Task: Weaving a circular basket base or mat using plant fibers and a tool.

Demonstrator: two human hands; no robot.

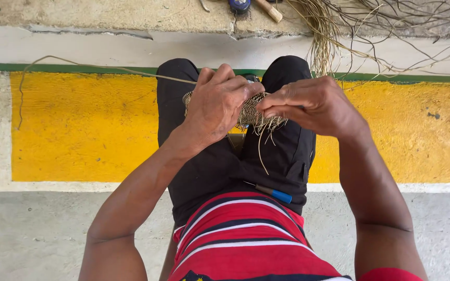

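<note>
The left hand (217,106) is being held a little above the middle of the frame, and its fingers are being curled tight around a small woven piece (248,112) made of thin tan straw. The right hand (313,104) is being held just beside it, to the right, and its fingertips (266,110) are being pinched together on the frayed edge of the same woven piece. The woven piece is being kept between the two hands, above the knees. Most of it is being hidden by the left hand, so its full shape cannot be told. Loose straw ends are hanging down from its lower edge. One long strand (79,66) is being pulled out from under the left hand and is running far to the upper left of the frame.

Below the hands, black trousers (225,161) are being worn, and a tool with a blue end (272,192) is lying on the lap. Its dark end is hard to make out against the cloth. A red shirt with white and dark stripes (246,239) is being cut off by the bottom of the frame.

The floor is grey concrete (37,234) at the bottom, with a wide yellow painted band (79,130) across the middle. A pile of dry straw (339,26) is lying at the upper right. At the top edge, a wooden handle (269,10) is being cut off.
</note>
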